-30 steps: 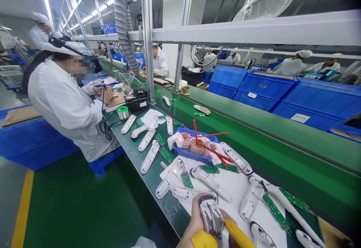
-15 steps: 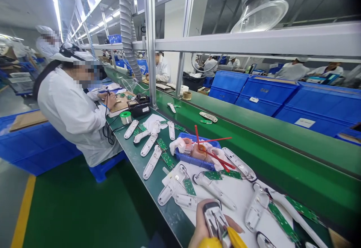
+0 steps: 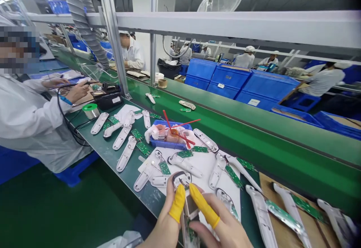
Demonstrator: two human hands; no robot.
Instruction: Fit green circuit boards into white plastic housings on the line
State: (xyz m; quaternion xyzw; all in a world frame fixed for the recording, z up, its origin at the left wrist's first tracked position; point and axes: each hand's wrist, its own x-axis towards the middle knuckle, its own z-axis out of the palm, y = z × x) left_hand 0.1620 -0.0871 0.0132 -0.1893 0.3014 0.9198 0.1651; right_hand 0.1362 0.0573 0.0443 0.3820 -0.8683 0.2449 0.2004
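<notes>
Your left hand (image 3: 159,229) and right hand (image 3: 222,231) closed on a white housing (image 3: 189,206), yellow finger cots (image 3: 177,203) on both, circuit board (image 3: 164,168) just ahead of the hands

6 o'clock: white plastic housing (image 3: 189,206), glossy | yellow rubber finger cots (image 3: 178,203), matt | 8 o'clock: green circuit board (image 3: 143,149), glossy | 2 o'clock: blue plastic crates (image 3: 228,79), smooth | 10 o'clock: aluminium post (image 3: 113,49), satin

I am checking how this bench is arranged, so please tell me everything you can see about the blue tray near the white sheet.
The blue tray is a shallow, rectangular, plastic-looking tray. It sits flat on the dark green bench, at the far edge of the white sheet. It holds crumpled white cloth, orange-tinted containers and thin red sticks, which reach past its rim. No hand touches it.
</notes>
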